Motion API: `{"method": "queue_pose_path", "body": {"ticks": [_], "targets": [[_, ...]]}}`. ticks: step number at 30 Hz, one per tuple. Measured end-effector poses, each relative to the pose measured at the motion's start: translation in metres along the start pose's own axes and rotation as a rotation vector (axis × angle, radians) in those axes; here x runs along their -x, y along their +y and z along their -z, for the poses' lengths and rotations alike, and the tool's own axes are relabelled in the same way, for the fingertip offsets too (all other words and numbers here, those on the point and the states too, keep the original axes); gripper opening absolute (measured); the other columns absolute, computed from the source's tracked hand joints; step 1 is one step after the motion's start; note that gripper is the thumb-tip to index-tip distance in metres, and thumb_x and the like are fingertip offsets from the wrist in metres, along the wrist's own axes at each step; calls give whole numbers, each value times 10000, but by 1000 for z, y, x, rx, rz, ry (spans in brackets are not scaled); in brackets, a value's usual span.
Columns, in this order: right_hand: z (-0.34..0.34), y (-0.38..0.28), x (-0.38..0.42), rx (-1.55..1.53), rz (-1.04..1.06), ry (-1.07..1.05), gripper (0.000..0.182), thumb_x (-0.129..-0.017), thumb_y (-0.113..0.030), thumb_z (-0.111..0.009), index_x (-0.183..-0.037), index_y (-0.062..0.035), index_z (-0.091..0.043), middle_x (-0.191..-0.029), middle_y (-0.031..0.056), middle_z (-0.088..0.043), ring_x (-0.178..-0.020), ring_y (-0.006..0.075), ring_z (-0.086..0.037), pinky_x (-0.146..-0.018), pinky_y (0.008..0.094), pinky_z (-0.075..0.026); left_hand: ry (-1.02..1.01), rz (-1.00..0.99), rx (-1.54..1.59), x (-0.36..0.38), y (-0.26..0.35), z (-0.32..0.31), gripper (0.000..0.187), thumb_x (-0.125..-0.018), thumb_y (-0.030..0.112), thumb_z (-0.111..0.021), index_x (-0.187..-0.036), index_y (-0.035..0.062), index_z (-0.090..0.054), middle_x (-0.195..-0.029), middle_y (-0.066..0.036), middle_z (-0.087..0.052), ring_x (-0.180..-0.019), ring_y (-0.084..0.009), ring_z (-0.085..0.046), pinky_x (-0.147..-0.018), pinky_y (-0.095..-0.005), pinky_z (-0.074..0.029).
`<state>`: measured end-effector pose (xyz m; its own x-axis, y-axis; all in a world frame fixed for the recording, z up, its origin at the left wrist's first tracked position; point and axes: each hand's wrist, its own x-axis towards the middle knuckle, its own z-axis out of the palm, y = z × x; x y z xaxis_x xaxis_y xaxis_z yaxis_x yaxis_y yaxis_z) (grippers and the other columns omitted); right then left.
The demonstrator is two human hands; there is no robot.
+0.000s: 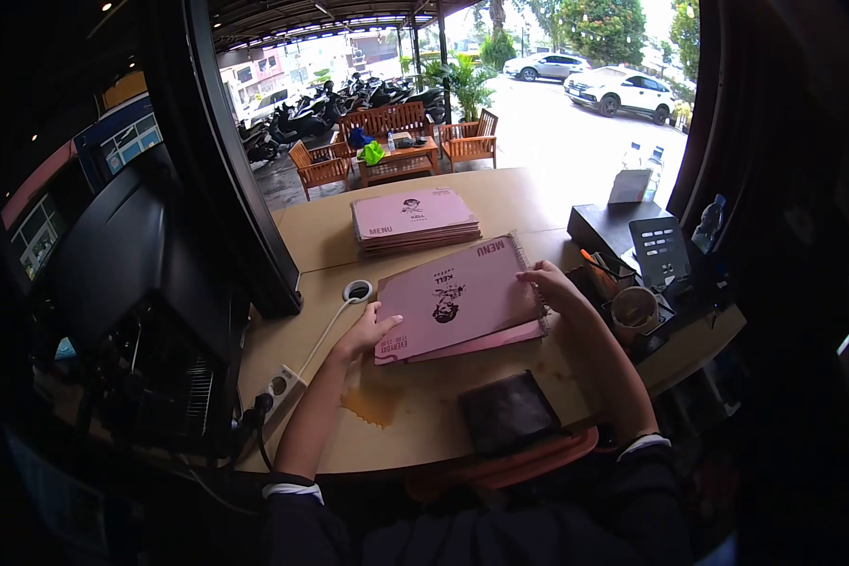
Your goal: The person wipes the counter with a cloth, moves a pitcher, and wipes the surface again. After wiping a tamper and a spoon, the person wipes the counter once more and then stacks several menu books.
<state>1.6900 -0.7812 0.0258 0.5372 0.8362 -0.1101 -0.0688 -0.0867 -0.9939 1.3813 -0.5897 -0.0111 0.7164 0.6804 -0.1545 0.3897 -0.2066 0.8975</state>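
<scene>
A pink menu (pixel 457 292) with a dark printed figure is held between my two hands, its lettering upside down to me. My left hand (pixel 366 332) grips its lower left edge, thumb on top. At its right edge, my right hand (pixel 552 285) pinches the menu near the upper corner. Another pink menu (pixel 476 347) shows beneath it, turned at a slightly different angle. Just beyond lies a neat stack of pink menus (pixel 415 215), whose top one reads upright.
On the wooden counter (pixel 424 434) are a dark flat case (pixel 507 413), a power strip (pixel 278 387) with a cable, and an orange-brown stain. A pen holder (pixel 599 274) and a cup (pixel 635 309) stand right. A black monitor (pixel 123 255) is left.
</scene>
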Motion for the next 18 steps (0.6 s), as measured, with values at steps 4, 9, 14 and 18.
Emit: {"method": "queue_pose_path", "body": {"ticks": [4,9,14,18], "targets": [[2,6,-10,204,64,213,472,-719,-45,-663,-1116,-2,-413,-954,140,-553,-774,190,-567,-610,285,-490,-47,-51,-36,-5,6,-3,872,-798,387,-621,-1350,-72,-128,-1305,-283,-357,-1202,-308,-410,-993,-357,-336],[6,24,-12,266,10,175,487,-677,1,-661,-1109,4,-437,-929,112,-549,-783,177,-563,-620,293,-487,-14,-75,-335,-19,-1,-14,883,-772,436,-623,-1348,-60,-173,-1360,-293,-241,-1268,-345,-303,-1032,-375,-285],[8,16,6,139,5,141,502,-666,33,-653,-1117,6,-434,-935,107,-550,-791,176,-568,-622,282,-490,-4,-93,-419,-30,-3,-15,887,-772,466,-605,-1355,-47,-175,-1395,-286,-165,-1307,-358,-218,-1062,-382,-226],[-4,-18,25,-367,229,37,526,-690,65,-601,-1167,28,-384,-967,172,-562,-802,195,-598,-633,288,-521,178,-315,-461,-33,38,-23,916,-774,546,-575,-1351,-53,-188,-1381,-276,-228,-1308,-344,-219,-1069,-391,-188]]}}
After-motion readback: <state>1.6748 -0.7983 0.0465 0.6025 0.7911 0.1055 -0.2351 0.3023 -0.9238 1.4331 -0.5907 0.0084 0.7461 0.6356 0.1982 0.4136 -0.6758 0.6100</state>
